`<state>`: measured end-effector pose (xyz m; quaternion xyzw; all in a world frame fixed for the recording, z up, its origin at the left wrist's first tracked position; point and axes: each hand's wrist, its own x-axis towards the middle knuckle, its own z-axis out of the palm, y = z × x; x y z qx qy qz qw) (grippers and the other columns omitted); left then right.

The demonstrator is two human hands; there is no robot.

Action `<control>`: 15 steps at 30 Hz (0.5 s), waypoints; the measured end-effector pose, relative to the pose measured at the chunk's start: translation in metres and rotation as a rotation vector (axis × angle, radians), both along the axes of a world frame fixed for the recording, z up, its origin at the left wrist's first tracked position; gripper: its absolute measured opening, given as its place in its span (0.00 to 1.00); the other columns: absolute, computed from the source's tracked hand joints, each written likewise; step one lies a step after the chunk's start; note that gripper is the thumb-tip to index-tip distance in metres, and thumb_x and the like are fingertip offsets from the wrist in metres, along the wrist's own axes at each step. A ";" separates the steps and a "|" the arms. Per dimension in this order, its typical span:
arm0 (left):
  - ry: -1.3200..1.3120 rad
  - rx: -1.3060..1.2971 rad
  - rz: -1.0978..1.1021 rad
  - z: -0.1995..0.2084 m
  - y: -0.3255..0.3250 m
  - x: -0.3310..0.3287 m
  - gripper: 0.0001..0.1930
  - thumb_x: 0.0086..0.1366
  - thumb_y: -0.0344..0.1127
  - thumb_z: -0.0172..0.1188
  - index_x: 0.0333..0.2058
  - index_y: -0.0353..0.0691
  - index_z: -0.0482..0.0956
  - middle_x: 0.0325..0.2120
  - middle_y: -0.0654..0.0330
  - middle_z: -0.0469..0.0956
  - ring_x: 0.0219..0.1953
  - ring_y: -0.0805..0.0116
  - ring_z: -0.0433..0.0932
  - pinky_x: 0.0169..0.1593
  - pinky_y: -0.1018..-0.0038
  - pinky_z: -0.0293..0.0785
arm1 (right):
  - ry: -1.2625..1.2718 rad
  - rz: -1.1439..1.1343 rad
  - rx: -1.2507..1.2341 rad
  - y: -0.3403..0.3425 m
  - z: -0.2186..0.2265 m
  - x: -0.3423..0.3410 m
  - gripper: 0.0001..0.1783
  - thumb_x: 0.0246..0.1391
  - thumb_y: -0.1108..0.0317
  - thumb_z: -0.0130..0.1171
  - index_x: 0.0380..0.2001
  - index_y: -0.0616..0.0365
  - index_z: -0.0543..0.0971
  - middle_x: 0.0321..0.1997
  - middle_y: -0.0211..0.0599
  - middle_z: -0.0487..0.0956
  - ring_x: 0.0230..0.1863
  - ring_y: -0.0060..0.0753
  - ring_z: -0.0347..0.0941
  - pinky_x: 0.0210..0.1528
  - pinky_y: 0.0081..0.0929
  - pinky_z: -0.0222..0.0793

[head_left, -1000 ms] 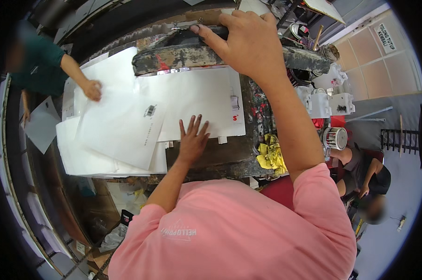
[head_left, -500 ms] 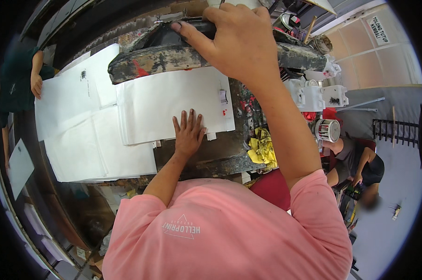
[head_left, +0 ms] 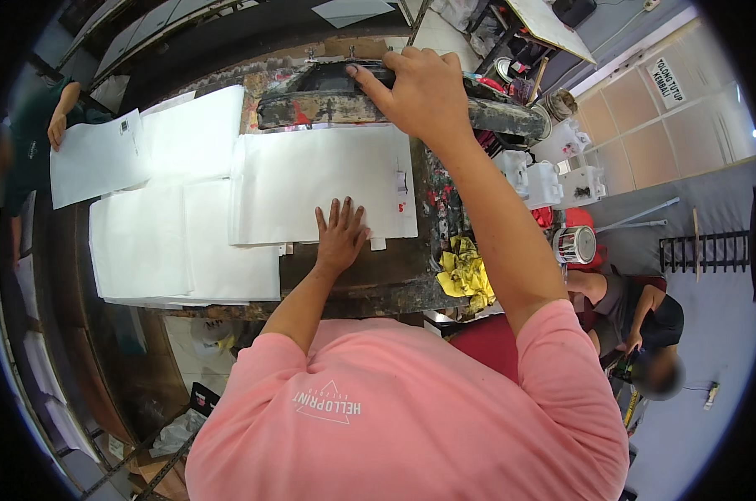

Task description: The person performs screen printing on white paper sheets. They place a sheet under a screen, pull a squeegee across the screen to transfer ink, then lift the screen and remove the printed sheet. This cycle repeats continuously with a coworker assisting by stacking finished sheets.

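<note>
My left hand (head_left: pixel 340 238) lies flat with fingers spread on the white paper sheets (head_left: pixel 311 184) at the middle of the worktable. Beyond the paper, a paint-crusted wooden screen-printing frame (head_left: pixel 328 111) is raised, its near bar above the sheets' far edge. My right hand (head_left: pixel 428 96) is closed over the frame, with the thumb on its inner side; the fingertips are partly hidden. Small dark and red marks show at the top sheet's right end. At the far left, a co-worker's hand (head_left: pixel 58 129) holds a printed white sheet (head_left: pixel 102 163) by its edge.
White paper stacks (head_left: pixel 140 242) cover the table's left side. A crumpled yellow cloth (head_left: pixel 466 274) lies at the right edge. Farther right are a paint-streaked can (head_left: pixel 575 245) and white plastic jugs (head_left: pixel 543 182). Another person sits at the right; a drying rack (head_left: pixel 40 367) stands at left.
The frame, with my right hand on it, appears smaller and farther away. The co-worker's sheet has moved left over the stacks. My left hand stays flat on the paper; the view has shifted slightly.
</note>
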<state>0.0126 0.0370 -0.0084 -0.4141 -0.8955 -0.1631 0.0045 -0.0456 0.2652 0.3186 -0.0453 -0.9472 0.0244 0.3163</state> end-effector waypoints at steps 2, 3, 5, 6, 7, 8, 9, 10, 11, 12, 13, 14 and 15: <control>-0.039 -0.059 0.042 0.027 0.003 0.000 0.34 0.78 0.56 0.52 0.75 0.44 0.65 0.77 0.44 0.58 0.80 0.39 0.49 0.78 0.32 0.35 | -0.007 -0.002 0.006 -0.002 0.000 0.003 0.38 0.63 0.30 0.56 0.35 0.59 0.90 0.35 0.40 0.86 0.41 0.43 0.80 0.49 0.46 0.63; -0.085 0.206 0.087 0.046 0.006 -0.004 0.36 0.78 0.57 0.52 0.76 0.43 0.62 0.77 0.44 0.58 0.80 0.39 0.50 0.78 0.34 0.37 | 0.012 0.000 0.020 -0.003 -0.003 0.005 0.38 0.63 0.30 0.56 0.35 0.59 0.90 0.35 0.40 0.86 0.41 0.43 0.80 0.49 0.46 0.63; -0.376 0.565 0.198 0.090 0.004 -0.006 0.41 0.78 0.59 0.51 0.78 0.40 0.54 0.77 0.42 0.58 0.80 0.39 0.51 0.79 0.38 0.41 | -0.079 0.017 -0.004 -0.002 -0.014 0.013 0.38 0.64 0.29 0.54 0.41 0.58 0.87 0.37 0.41 0.83 0.46 0.44 0.78 0.50 0.47 0.64; -0.613 0.894 0.154 0.113 -0.005 -0.007 0.45 0.76 0.63 0.52 0.78 0.38 0.51 0.77 0.40 0.57 0.79 0.38 0.52 0.79 0.40 0.44 | -0.123 0.027 -0.001 -0.004 -0.026 0.022 0.36 0.63 0.31 0.57 0.44 0.57 0.86 0.39 0.42 0.83 0.46 0.45 0.78 0.50 0.47 0.65; -0.908 1.182 0.130 0.134 -0.017 -0.009 0.49 0.75 0.66 0.52 0.78 0.36 0.47 0.76 0.39 0.56 0.79 0.38 0.53 0.79 0.43 0.47 | -0.148 0.049 0.007 -0.007 -0.042 0.034 0.34 0.63 0.33 0.59 0.47 0.56 0.85 0.41 0.43 0.82 0.47 0.47 0.78 0.49 0.48 0.65; -1.193 1.506 0.046 0.149 -0.029 -0.010 0.53 0.74 0.70 0.52 0.79 0.34 0.43 0.76 0.37 0.55 0.78 0.37 0.55 0.79 0.45 0.51 | -0.096 0.107 0.031 -0.010 -0.060 0.045 0.33 0.62 0.35 0.61 0.50 0.55 0.83 0.43 0.44 0.82 0.47 0.48 0.78 0.49 0.49 0.66; -1.431 1.573 0.272 0.158 -0.040 -0.007 0.58 0.71 0.74 0.52 0.78 0.33 0.39 0.76 0.35 0.53 0.78 0.38 0.56 0.79 0.47 0.53 | -0.318 0.093 -0.065 -0.012 -0.081 0.056 0.30 0.61 0.41 0.64 0.53 0.55 0.82 0.46 0.45 0.81 0.51 0.49 0.76 0.51 0.50 0.67; -1.653 1.665 0.450 0.160 -0.051 -0.003 0.62 0.69 0.77 0.52 0.78 0.32 0.35 0.76 0.34 0.51 0.77 0.38 0.57 0.78 0.48 0.55 | -0.417 0.132 -0.141 -0.015 -0.104 0.067 0.29 0.59 0.47 0.66 0.56 0.55 0.80 0.50 0.46 0.79 0.54 0.50 0.74 0.52 0.51 0.67; -1.861 1.760 0.530 0.156 -0.063 0.002 0.66 0.66 0.81 0.52 0.78 0.32 0.31 0.77 0.32 0.48 0.77 0.38 0.58 0.78 0.49 0.57 | -0.517 0.148 -0.123 -0.016 -0.128 0.078 0.27 0.56 0.52 0.68 0.54 0.54 0.80 0.51 0.44 0.79 0.54 0.49 0.74 0.54 0.52 0.66; -1.903 1.627 0.632 0.145 -0.071 0.008 0.69 0.64 0.83 0.52 0.78 0.31 0.28 0.76 0.31 0.46 0.77 0.38 0.57 0.78 0.49 0.57 | -0.593 0.176 -0.098 -0.019 -0.151 0.087 0.24 0.53 0.56 0.70 0.52 0.54 0.81 0.52 0.43 0.79 0.54 0.49 0.74 0.57 0.52 0.66; -1.927 1.510 0.612 0.129 -0.074 0.009 0.72 0.63 0.85 0.52 0.77 0.30 0.25 0.76 0.31 0.44 0.77 0.38 0.57 0.78 0.50 0.58 | -0.550 0.182 -0.081 -0.028 -0.173 0.096 0.25 0.51 0.60 0.70 0.53 0.53 0.81 0.53 0.41 0.79 0.56 0.47 0.74 0.58 0.51 0.65; -1.951 1.367 0.664 0.109 -0.073 0.005 0.74 0.61 0.87 0.51 0.77 0.29 0.23 0.76 0.30 0.42 0.77 0.38 0.57 0.78 0.51 0.59 | -0.613 0.148 -0.070 -0.036 -0.191 0.107 0.26 0.49 0.64 0.71 0.54 0.51 0.80 0.53 0.39 0.79 0.57 0.46 0.74 0.59 0.49 0.64; -1.980 1.379 0.668 0.089 -0.074 0.002 0.74 0.61 0.87 0.51 0.76 0.29 0.21 0.76 0.31 0.42 0.76 0.38 0.58 0.78 0.51 0.59 | -0.556 0.172 -0.109 -0.043 -0.206 0.118 0.27 0.49 0.65 0.71 0.54 0.51 0.80 0.53 0.38 0.79 0.58 0.45 0.74 0.59 0.49 0.64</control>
